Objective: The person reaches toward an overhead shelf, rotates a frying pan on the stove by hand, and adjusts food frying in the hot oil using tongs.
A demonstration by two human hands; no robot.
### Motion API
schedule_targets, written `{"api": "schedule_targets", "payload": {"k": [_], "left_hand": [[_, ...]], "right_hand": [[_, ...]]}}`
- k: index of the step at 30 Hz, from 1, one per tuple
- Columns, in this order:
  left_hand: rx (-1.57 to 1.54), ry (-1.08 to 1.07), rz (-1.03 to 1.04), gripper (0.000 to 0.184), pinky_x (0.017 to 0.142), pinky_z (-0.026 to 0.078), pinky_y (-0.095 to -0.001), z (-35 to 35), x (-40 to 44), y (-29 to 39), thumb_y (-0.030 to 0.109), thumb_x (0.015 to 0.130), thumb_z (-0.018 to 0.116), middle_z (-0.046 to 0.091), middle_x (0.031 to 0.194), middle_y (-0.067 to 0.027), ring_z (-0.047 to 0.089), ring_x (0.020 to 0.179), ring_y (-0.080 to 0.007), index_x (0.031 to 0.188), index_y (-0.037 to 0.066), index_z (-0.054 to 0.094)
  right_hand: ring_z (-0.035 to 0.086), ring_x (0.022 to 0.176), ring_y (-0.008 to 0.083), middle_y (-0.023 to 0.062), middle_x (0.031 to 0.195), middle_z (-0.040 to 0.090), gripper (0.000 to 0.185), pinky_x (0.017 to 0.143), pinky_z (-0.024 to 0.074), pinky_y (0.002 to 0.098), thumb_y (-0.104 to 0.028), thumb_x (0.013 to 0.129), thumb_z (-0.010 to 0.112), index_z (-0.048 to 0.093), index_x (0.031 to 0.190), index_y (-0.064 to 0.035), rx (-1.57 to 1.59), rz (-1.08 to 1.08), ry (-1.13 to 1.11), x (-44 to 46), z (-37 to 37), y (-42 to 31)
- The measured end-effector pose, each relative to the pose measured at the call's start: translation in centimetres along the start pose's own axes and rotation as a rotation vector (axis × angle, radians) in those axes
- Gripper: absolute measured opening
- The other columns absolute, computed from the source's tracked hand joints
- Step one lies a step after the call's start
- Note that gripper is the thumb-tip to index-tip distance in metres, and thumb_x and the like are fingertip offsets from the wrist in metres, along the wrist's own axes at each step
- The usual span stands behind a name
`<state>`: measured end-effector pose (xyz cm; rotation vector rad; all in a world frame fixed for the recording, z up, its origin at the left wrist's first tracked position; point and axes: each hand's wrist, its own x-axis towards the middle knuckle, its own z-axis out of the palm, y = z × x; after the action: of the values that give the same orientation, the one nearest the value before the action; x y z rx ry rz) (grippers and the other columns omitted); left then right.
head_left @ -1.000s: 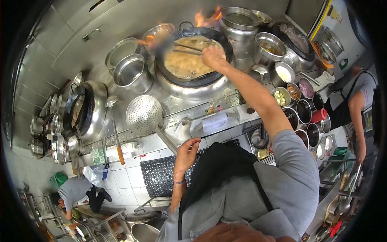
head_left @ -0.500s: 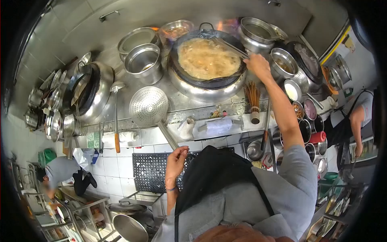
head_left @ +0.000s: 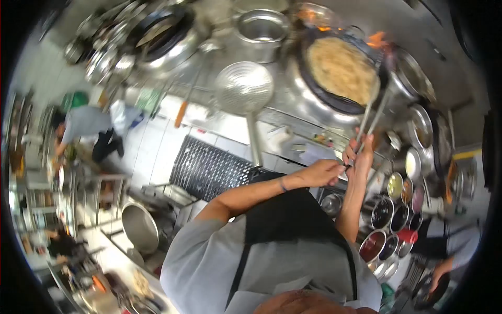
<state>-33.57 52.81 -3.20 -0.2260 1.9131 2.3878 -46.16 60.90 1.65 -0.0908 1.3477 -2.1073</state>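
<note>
My right hand (head_left: 361,152) is closed around long metal-handled utensils (head_left: 372,112); two rods show above it, and motion blur hides the shape of their heads. My left hand (head_left: 325,172) is curled at the lower end of these handles, close to my right hand. The rods reach toward the right rim of a dark wok (head_left: 334,102) on the stove. Pale, frothy golden-brown contents (head_left: 342,68) fill the wok. A perforated skimmer (head_left: 244,86) rests on the steel worktop to the left, its handle pointing toward me, touched by neither hand.
Flames (head_left: 377,39) show behind the wok. A steel pot (head_left: 261,34) and another wok (head_left: 159,39) stand to the left. Several seasoning containers (head_left: 382,212) sit at the right. One person (head_left: 89,128) bends at the far left; another (head_left: 457,246) works at the right.
My left hand has left the skimmer handle and crossed to the right. My right hand has drawn back from over the wok toward my body. The view has turned.
</note>
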Motion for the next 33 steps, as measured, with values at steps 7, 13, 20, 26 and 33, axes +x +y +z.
{"api": "schedule_targets", "payload": {"k": [7,13,20,26,33], "left_hand": [[0.052,0.229,0.157,0.030,0.056,0.046,-0.0301,-1.9,-3.6,0.9,0.025,0.104,0.054,0.056,0.067,-0.0020,0.055,0.063,-0.0090,0.090,0.000,0.061],[0.223,0.448,0.265,0.028,0.052,0.041,-0.0316,-4.3,-10.4,2.2,0.020,0.102,0.057,0.049,0.059,-0.0049,0.050,0.058,-0.0086,0.082,0.000,0.058],[0.057,0.702,0.236,0.022,0.066,0.048,-0.0265,-7.3,-16.8,1.1,0.017,0.103,0.055,0.063,0.078,-0.0029,0.058,0.072,-0.0088,0.097,-0.001,0.065],[-0.325,0.869,0.324,0.028,0.076,0.051,-0.0265,-12.2,-21.8,-0.9,0.014,0.104,0.052,0.065,0.097,-0.0050,0.061,0.080,-0.0118,0.125,-0.002,0.060],[-0.154,1.026,0.189,0.025,0.071,0.049,-0.0263,-20.1,-29.2,-2.3,0.014,0.103,0.051,0.058,0.082,-0.0011,0.053,0.071,-0.0090,0.117,-0.004,0.062]], "right_hand": [[0.033,0.044,0.0101,0.0018,0.072,0.046,0.051,0.037,0.0317,0.0292,-0.051,0.107,0.038,0.056,0.124,-0.0063,0.204,0.059,-0.204,-0.7,4.5,2.6],[0.032,0.042,0.0095,0.0007,0.069,0.043,0.051,0.034,0.0340,0.0303,-0.051,0.107,0.035,0.056,0.123,-0.0079,0.220,0.205,-0.445,-1.3,11.0,5.3],[0.050,0.054,0.0129,0.0053,0.078,0.054,0.051,0.053,0.0497,0.0350,-0.049,0.108,0.035,0.049,0.132,-0.0054,0.059,0.449,-0.792,-1.9,19.2,10.6],[0.062,0.097,0.0195,0.0102,0.106,0.063,0.057,0.084,0.0503,0.0343,-0.044,0.109,0.038,0.036,0.149,-0.0029,-0.219,0.444,-1.050,-1.4,24.6,15.8],[0.062,0.104,0.0159,0.0096,0.117,0.064,0.049,0.085,0.0501,0.0302,-0.037,0.109,0.043,0.043,0.148,-0.0073,-0.505,0.436,-0.980,0.1,18.4,16.6]]}}
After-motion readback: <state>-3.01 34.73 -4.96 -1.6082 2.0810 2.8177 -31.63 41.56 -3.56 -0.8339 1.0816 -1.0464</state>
